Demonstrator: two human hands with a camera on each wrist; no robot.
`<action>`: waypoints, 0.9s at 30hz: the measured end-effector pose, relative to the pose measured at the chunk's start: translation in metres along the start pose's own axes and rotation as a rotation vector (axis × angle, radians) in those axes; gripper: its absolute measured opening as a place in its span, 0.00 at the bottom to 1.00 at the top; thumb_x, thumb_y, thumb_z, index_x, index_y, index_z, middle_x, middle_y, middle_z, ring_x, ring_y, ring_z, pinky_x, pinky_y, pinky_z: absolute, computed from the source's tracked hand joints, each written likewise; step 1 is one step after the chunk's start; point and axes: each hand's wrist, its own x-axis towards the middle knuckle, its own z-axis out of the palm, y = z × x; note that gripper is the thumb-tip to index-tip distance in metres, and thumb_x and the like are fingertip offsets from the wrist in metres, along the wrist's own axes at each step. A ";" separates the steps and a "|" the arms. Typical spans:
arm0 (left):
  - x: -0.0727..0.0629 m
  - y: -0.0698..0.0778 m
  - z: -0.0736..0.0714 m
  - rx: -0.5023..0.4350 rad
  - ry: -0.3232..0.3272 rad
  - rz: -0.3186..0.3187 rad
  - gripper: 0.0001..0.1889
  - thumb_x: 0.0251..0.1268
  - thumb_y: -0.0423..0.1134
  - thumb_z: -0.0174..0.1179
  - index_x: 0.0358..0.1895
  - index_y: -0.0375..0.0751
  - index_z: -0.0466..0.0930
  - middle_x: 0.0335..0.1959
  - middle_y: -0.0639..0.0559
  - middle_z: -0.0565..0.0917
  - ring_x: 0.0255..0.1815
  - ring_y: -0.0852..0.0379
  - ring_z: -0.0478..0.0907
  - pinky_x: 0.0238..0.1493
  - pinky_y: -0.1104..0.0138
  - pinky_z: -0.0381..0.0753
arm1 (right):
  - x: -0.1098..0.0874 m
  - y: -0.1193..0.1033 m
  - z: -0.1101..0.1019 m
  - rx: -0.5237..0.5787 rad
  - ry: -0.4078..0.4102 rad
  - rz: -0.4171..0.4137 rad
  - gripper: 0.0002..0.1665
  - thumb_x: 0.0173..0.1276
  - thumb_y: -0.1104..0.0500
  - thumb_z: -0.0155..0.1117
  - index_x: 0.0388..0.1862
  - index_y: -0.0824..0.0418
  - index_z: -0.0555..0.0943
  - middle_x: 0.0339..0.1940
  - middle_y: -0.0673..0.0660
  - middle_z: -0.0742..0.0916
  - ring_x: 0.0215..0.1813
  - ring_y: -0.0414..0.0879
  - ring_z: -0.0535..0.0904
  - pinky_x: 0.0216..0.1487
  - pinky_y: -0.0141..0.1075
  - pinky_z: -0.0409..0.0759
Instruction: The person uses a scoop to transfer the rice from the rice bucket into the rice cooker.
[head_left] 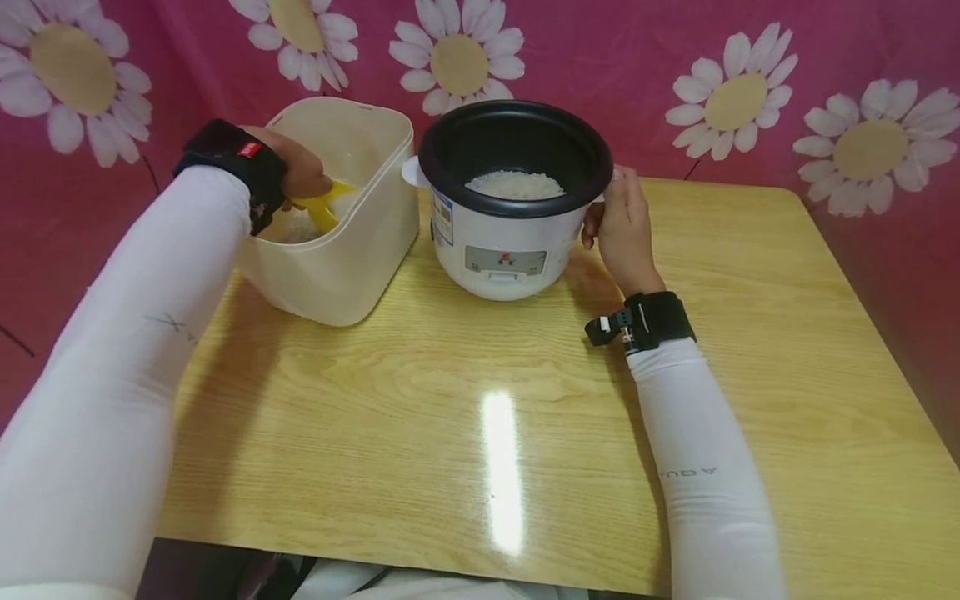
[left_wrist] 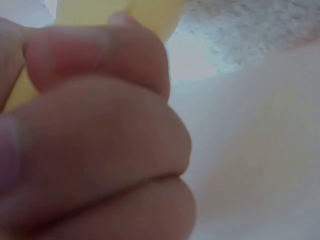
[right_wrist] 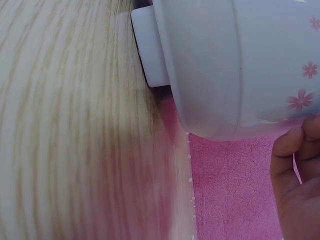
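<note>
My left hand (head_left: 296,167) reaches into a cream plastic bin (head_left: 367,258) and grips a yellow scoop (head_left: 324,210). Loose rice (head_left: 295,227) lies at the bottom of the bin. Curled fingers cover much of the scoop (left_wrist: 95,12) in the left wrist view, with rice (left_wrist: 250,25) beyond it. Right of the bin stands a white rice cooker (head_left: 506,286), lidless, with rice (head_left: 516,185) in its black inner pot (head_left: 517,125). My right hand (head_left: 628,225) holds the cooker's right side handle. Pink flowers mark the cooker's side (right_wrist: 210,60) in the right wrist view.
Both containers stand at the back of a wooden table (head_left: 390,433). A pink flowered cloth (head_left: 630,75) hangs close behind them. The bin and the cooker's left handle (head_left: 414,172) are very near each other.
</note>
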 end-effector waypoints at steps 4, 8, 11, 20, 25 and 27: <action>0.008 -0.003 -0.004 -0.034 -0.064 0.025 0.25 0.80 0.54 0.44 0.57 0.33 0.69 0.31 0.49 0.74 0.34 0.51 0.71 0.35 0.65 0.75 | 0.000 0.000 0.000 0.000 0.002 0.003 0.16 0.85 0.40 0.40 0.56 0.44 0.71 0.24 0.51 0.74 0.22 0.44 0.69 0.23 0.30 0.73; 0.011 -0.004 -0.005 -0.084 -0.076 0.031 0.26 0.81 0.55 0.44 0.61 0.33 0.66 0.32 0.49 0.73 0.35 0.50 0.71 0.36 0.65 0.76 | -0.001 -0.001 0.000 -0.003 0.011 0.010 0.16 0.85 0.40 0.41 0.57 0.45 0.71 0.23 0.51 0.74 0.22 0.44 0.69 0.23 0.30 0.72; 0.011 -0.006 -0.005 -0.081 -0.080 0.055 0.27 0.82 0.55 0.42 0.62 0.33 0.65 0.31 0.49 0.73 0.34 0.50 0.70 0.36 0.65 0.76 | -0.001 -0.001 0.000 0.006 0.011 0.011 0.16 0.84 0.39 0.41 0.56 0.45 0.71 0.24 0.51 0.74 0.22 0.45 0.69 0.23 0.31 0.72; 0.008 -0.011 -0.008 0.050 -0.063 0.130 0.25 0.81 0.52 0.38 0.56 0.31 0.71 0.29 0.49 0.75 0.33 0.49 0.72 0.34 0.63 0.75 | -0.001 -0.001 0.001 0.009 0.004 -0.004 0.16 0.85 0.40 0.40 0.56 0.44 0.71 0.24 0.51 0.74 0.22 0.44 0.69 0.23 0.30 0.72; 0.006 -0.011 -0.010 0.057 -0.063 0.135 0.26 0.81 0.53 0.37 0.57 0.31 0.70 0.29 0.48 0.75 0.32 0.49 0.73 0.34 0.63 0.75 | -0.001 -0.001 0.001 0.016 0.008 -0.011 0.15 0.85 0.41 0.40 0.55 0.45 0.71 0.23 0.51 0.73 0.21 0.44 0.69 0.22 0.30 0.72; 0.005 -0.011 -0.010 0.039 -0.059 0.132 0.27 0.82 0.53 0.37 0.59 0.31 0.70 0.30 0.48 0.75 0.32 0.49 0.72 0.34 0.63 0.76 | -0.001 0.000 0.001 0.016 0.007 -0.008 0.15 0.85 0.41 0.40 0.55 0.44 0.71 0.23 0.51 0.74 0.21 0.44 0.69 0.22 0.30 0.72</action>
